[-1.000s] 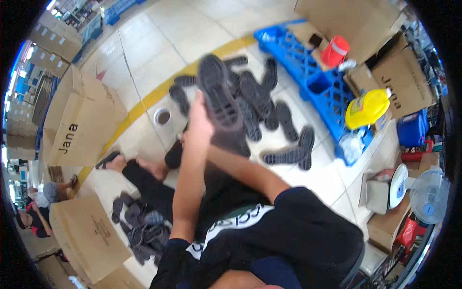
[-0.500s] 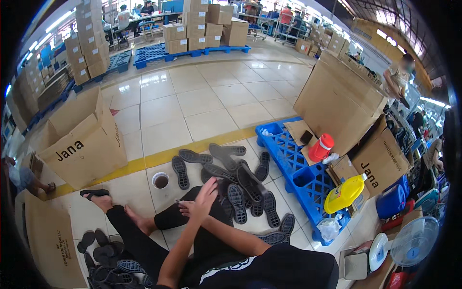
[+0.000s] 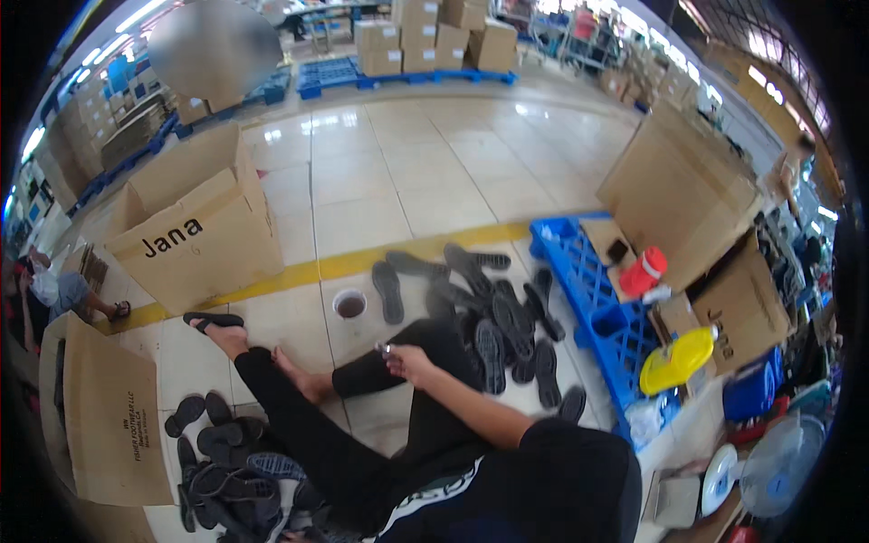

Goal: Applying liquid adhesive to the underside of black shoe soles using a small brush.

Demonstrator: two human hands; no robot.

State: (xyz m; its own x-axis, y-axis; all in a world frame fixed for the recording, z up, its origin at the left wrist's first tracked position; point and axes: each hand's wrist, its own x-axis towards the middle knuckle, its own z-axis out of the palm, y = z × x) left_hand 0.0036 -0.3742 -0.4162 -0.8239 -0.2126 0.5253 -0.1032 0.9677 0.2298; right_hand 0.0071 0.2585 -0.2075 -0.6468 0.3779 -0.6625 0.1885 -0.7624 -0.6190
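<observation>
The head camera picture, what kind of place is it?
Probably a shoe factory: lots of dark shoe soles lie on the tiled floor, and stacked cardboard cartons stand on a blue pallet farther off.

We read one bold black word [image 3: 173, 237] across the front of the open cardboard carton [image 3: 213, 258], and similar dark lettering [image 3: 720, 328], tilted, on the leaning carton [image 3: 751, 303] at right. We also see small printed lines [image 3: 138, 427] on the lower-left carton [image 3: 104, 398], and partly hidden letters [image 3: 448, 487] across the black shirt [image 3: 552, 489].
</observation>
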